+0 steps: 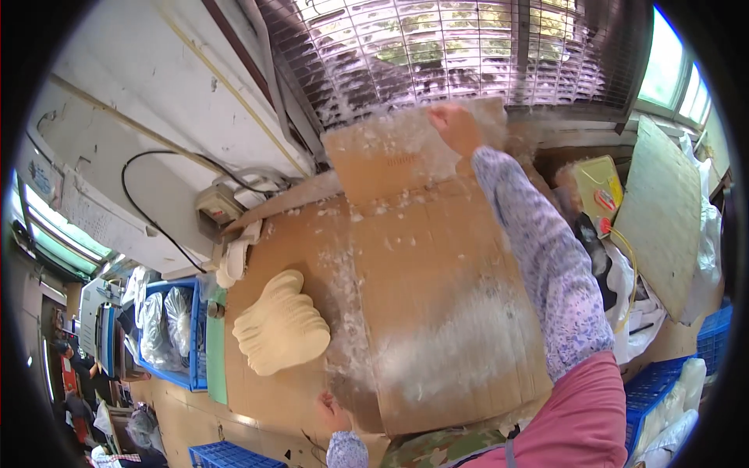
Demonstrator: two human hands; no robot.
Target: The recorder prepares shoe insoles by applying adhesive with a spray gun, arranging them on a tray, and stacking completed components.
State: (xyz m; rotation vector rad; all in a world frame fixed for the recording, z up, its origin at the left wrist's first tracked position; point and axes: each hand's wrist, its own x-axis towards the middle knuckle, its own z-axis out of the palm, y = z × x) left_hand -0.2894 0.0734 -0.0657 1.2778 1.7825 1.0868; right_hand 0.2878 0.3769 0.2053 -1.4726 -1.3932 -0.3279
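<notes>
Right hand [456, 129] fingers clamped on far edge of cardboard sheet [437, 296]; left hand [334, 413] at near edge, fingers' state unclear; white fluff [445, 351] on top.

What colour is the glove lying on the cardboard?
Pale cream, ribbed knit glove, on the cardboard sheet; head view shows it.

- Daylight pours in through the grated window [468, 47] at the top, bright and slightly blown out.
- The cardboard sheet [437, 312] is evenly lit, with soft shadows.
- Motion blur smears the right hand [456, 129].
- Fisheye bending and black vignetting mark the rim.
</notes>
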